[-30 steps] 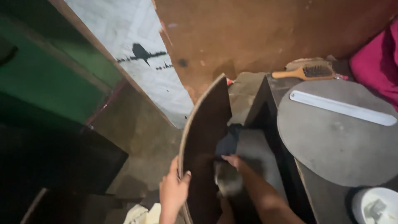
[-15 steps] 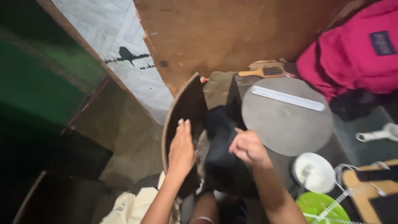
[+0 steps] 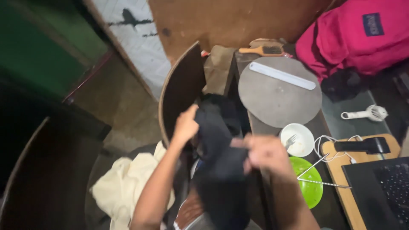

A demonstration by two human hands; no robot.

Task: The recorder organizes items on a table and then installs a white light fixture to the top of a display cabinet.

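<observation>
Nearest to us, both of our hands grip a dark cloth that hangs in front of our lap: our left hand is closed on its upper left edge, and our right hand, blurred, is clenched on its right side, so the cloth stretches between them and droops toward the near edge of the view. To the left of our left forearm lies a crumpled cream cloth, and further left a dark curved chair back fills the near left corner. On the right, near us, we see the corner of a black laptop on a wooden board, with a green bowl just left of it holding thin metal skewers. A little farther sits a white bowl with a fork in it, beside a white cable and a black flat device. Beyond these a round grey disc lies on the dark tabletop, a pale ruler resting across it, and a small white handheld fan lies to its right. Left of the disc stands a tall curved brown board, upright just behind our left hand. Farthest away, a wooden brush rests by the brown wall, and a pink backpack fills the far right corner
</observation>
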